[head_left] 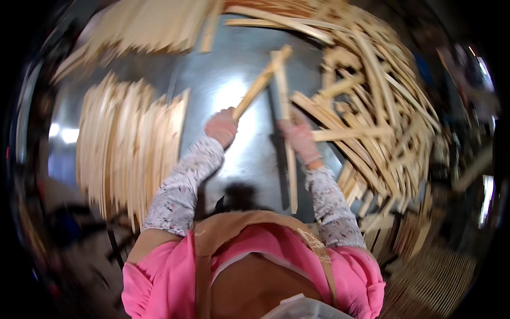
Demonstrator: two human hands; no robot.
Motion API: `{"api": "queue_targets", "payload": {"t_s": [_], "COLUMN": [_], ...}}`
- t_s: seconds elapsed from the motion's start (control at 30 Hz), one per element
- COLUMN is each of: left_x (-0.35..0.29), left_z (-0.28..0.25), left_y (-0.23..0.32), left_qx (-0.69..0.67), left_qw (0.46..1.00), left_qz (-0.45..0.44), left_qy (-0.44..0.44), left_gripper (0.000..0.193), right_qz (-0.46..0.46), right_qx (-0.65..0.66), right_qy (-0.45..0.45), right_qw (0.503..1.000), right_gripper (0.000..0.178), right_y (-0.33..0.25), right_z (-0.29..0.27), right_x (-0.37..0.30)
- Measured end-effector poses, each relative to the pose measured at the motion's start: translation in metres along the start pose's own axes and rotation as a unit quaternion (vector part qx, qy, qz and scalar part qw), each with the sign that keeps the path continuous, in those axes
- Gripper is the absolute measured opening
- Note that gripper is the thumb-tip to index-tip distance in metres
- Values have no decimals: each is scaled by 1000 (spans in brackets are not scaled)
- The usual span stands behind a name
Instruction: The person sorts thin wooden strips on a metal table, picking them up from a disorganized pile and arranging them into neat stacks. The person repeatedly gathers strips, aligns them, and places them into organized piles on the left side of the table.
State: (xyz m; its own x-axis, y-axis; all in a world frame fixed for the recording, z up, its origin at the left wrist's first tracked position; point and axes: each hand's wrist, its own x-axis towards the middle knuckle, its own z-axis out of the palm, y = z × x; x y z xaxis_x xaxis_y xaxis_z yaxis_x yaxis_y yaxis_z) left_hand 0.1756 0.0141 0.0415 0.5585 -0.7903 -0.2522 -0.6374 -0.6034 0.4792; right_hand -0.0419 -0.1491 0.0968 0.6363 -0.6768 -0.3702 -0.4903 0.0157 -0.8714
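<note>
Grip, left hand (222, 127): closed round the near end of one slat (262, 82), which slants away from the fist, up and to the right. Grip, right hand (300, 139): fingers round a second, paler slat (282, 90) near its middle; this one runs nearly lengthwise, one part beyond the hand, the rest back toward the body. Far ends of the two slats cross in view — contact there cannot be told. Both hands blurred; finger detail poor.

Just right of the right hand, a third slat (350, 133) lies crosswise, its near end beside the hand; whether it is touched cannot be told. It overlies a jumbled pile (378, 87) that fills the table's right side, pieces at many angles.

Left of the left hand, well apart: a row (130, 149) of slats side by side, ends uneven. Beyond it, farther from the grip, a second row (149, 24), laid much the same way.

Beneath and between the hands — bare grey table (212, 69), shiny, with bright glare. Behind the grip, toward the body: speckled sleeves (183, 178), brown apron (218, 236), pink top (154, 271).
</note>
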Motion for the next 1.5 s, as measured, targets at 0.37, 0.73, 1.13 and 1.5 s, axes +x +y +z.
{"api": "queue_targets", "payload": {"t_s": [0.37,0.73,1.13,1.5], "left_x": [-316,-247,-209,-126], "left_z": [59,-80,-91,187], "left_y": [-135,-313,-247,169], "left_qx": [-19,359,-301,-391], "left_qw": [931,880,909,909], "left_qz": [-186,-37,-132,28], "left_qy": [314,310,256,-143], "left_gripper": [88,27,66,48], "right_qz": [-65,-124,-146,-223], "right_qx": [133,-68,-627,-547], "right_qy": [3,-111,115,93], "right_qw": [989,984,757,801], "right_gripper": [40,68,34,29], "right_y": [-53,-35,115,132], "right_z": [156,224,-169,-206], "right_x": [-3,-27,-38,-24]}}
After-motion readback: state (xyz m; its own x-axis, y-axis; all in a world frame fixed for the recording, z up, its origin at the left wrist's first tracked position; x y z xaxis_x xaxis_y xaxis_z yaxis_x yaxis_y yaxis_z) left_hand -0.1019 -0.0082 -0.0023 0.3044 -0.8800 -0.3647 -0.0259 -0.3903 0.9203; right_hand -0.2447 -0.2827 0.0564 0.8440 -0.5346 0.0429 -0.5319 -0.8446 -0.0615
